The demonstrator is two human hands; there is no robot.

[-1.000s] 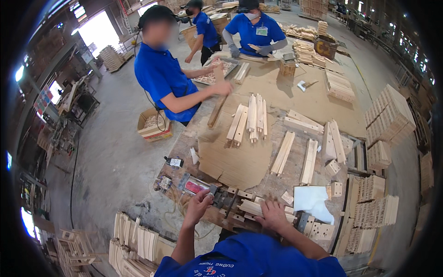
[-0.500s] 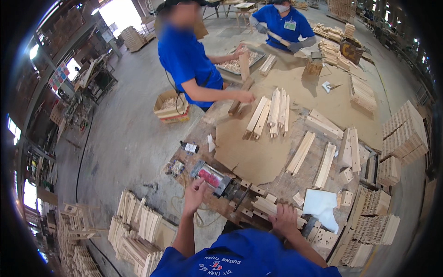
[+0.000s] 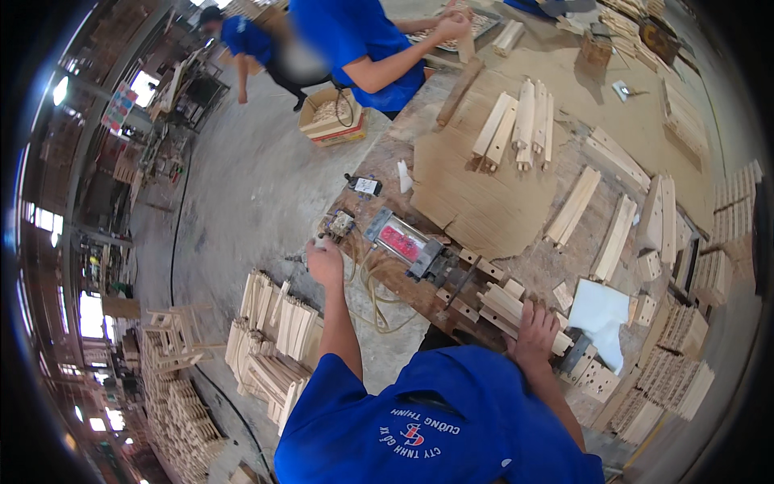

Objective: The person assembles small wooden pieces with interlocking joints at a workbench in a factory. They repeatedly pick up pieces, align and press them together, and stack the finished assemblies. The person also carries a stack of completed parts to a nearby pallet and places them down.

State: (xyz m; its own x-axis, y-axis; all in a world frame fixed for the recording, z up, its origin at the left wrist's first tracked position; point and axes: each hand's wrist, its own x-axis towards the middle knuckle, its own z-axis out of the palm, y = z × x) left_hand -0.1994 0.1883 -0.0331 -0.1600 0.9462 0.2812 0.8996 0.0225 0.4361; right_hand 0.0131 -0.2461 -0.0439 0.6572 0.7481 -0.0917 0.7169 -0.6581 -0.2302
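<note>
The person's left hand [image 3: 325, 260] is at the near left corner of the brown, worn wooden table [image 3: 528, 270], just beside a small grey metal valve [image 3: 342, 223]. Its fingers are curled inward; whether they have hold of the valve cannot be told.

The right hand [image 3: 534, 329] lies over pale, straight-edged wooden pieces [image 3: 501, 306] at the near edge of the table. Its fingers are slightly bent and close together, touching the wood from above; whether the thumb grips the near side cannot be told. These pieces sit just right of a metal-ended cylinder with a clear body and red inside [image 3: 401, 244], which lies between the two hands.

Right of the right hand lies a white, torn-edged flat sheet [image 3: 601, 315]. Farther away, a flat brown cardboard sheet [image 3: 476, 206] covers part of the table, with a bundle of pale wooden sticks [image 3: 528, 125] at its far side. A co-worker in a blue shirt [image 3: 355, 48] stands at the far left side of the table, both hands together near an upright piece of wood [image 3: 466, 48].
</note>
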